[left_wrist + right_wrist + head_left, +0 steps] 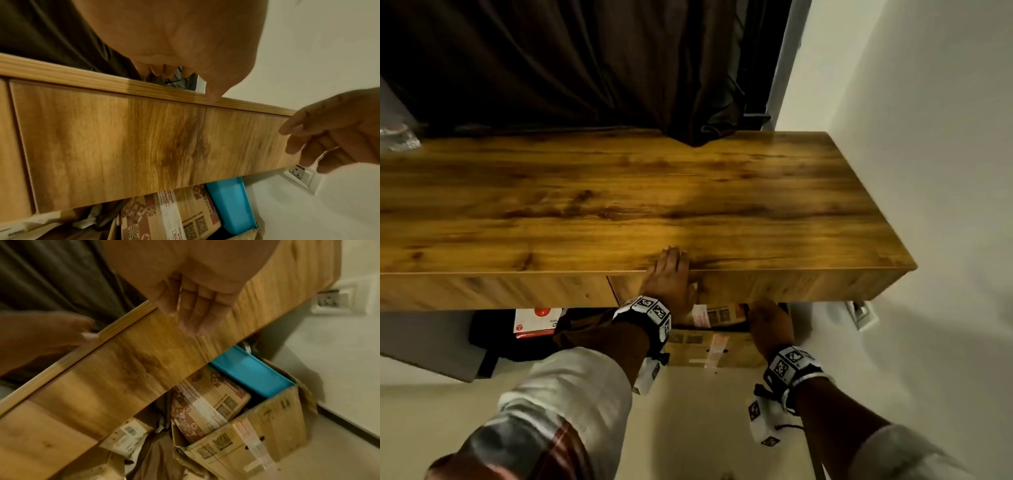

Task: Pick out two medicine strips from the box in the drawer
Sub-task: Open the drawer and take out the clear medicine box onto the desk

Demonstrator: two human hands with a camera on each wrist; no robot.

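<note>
The wooden drawer front [791, 287] under the desk top [619, 198] is closed, so the box and the medicine strips inside are hidden. My left hand [669, 270] rests on the desk's front edge, fingers flat on top and thumb [211, 95] on the rim above the drawer front [144, 146]. My right hand [770, 322] is just below the drawer's lower edge and holds nothing. In the right wrist view its fingers [195, 313] are nearly straight in front of the drawer front [133, 361]. In the left wrist view the right hand [329, 133] hangs loosely curled by the drawer's right end.
Under the desk stands an open cardboard carton [257, 434] with a patterned parcel [205, 402] and a blue box [252, 373] in it. A white and red pack [536, 320] lies further left. A dark curtain [585, 68] hangs behind. A wall socket [861, 313] sits on the right wall.
</note>
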